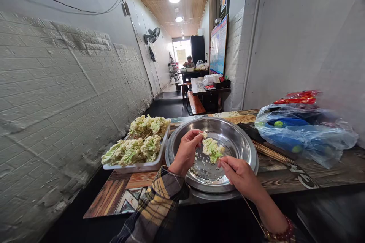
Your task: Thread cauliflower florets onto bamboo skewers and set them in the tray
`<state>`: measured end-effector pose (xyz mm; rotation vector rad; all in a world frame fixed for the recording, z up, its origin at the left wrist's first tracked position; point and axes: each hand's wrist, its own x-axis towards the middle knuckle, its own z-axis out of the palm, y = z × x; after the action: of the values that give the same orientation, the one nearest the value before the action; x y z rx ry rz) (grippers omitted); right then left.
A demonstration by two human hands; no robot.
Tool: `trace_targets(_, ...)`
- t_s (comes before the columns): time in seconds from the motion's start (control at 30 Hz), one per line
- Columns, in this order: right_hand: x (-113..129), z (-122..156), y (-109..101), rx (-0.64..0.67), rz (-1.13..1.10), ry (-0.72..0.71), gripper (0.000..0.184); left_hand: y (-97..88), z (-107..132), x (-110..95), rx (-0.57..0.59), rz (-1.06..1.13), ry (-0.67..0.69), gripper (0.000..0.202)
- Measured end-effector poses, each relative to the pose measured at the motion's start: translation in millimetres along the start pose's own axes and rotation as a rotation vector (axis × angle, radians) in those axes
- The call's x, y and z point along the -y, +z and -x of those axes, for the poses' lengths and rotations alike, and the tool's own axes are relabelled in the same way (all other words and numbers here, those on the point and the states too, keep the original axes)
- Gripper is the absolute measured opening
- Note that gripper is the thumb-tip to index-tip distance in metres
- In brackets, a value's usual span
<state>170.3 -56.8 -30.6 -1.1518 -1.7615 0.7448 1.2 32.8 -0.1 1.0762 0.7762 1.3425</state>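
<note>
Over a wide steel basin (246, 136), my left hand (186, 148) pinches a small cauliflower floret (203, 134) between thumb and fingers. My right hand (239, 174) is closed on a thin skewer (252, 212), whose lower end sticks out below the hand. Cauliflower pieces (212, 150) sit at the upper end of this skewer, just beyond my right fingertips and below my left ones. Small white crumbs lie scattered on the basin's floor. To the left, a white tray (145, 166) holds several skewers of cauliflower (134, 150) in two piles.
Right of the basin lies a bundle of bare skewers (272, 151). A clear plastic bag (305, 133) with blue and green contents stands behind it, near a red packet (298, 97). Farther off are a bench (195, 102), another table (198, 85) and a seated person (189, 62).
</note>
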Motion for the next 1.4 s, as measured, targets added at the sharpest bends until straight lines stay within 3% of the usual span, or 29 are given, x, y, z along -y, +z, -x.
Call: trace_targets(1.4,1.3,-0.1,5.9,-0.015,0.056,0.063,0.036,-1.2,7.2,5.7,-0.050,0.021,0.036,0.016)
